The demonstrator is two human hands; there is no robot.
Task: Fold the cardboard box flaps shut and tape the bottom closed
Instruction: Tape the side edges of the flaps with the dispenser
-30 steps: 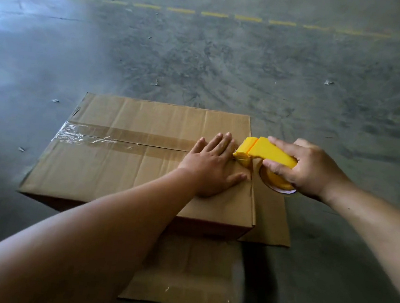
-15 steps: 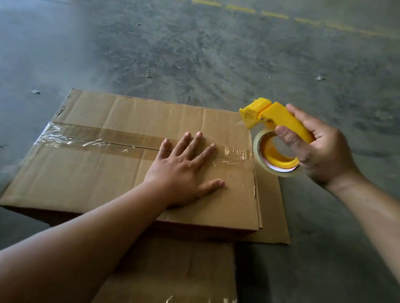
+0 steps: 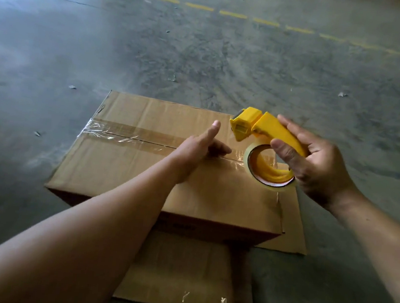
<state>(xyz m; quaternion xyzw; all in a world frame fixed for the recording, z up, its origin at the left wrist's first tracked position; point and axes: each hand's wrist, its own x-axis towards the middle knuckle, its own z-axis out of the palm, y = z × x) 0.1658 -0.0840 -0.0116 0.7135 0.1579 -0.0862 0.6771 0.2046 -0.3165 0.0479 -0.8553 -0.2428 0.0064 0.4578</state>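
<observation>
A brown cardboard box [image 3: 123, 168] lies on the concrete floor with its flaps folded shut. A strip of clear tape [image 3: 131, 136] runs along the middle seam from the left edge toward the right. My left hand [image 3: 200, 149] is raised a little above the seam, thumb up and fingers curled, holding nothing. My right hand [image 3: 316, 163] grips the handle of a yellow tape dispenser [image 3: 258, 130], which hangs above the box's right end with its roll of clear tape [image 3: 270, 169] below.
Loose flaps of the box [image 3: 181, 272] lie flat on the floor at the near side and at the right [image 3: 295, 225]. Small scraps [image 3: 171, 77] dot the grey concrete. A dashed yellow line [image 3: 233, 14] crosses the floor far ahead.
The dispenser left the box's right edge and now hangs lifted over the right end. My left hand, pressed flat on the box before, has come up off the cardboard.
</observation>
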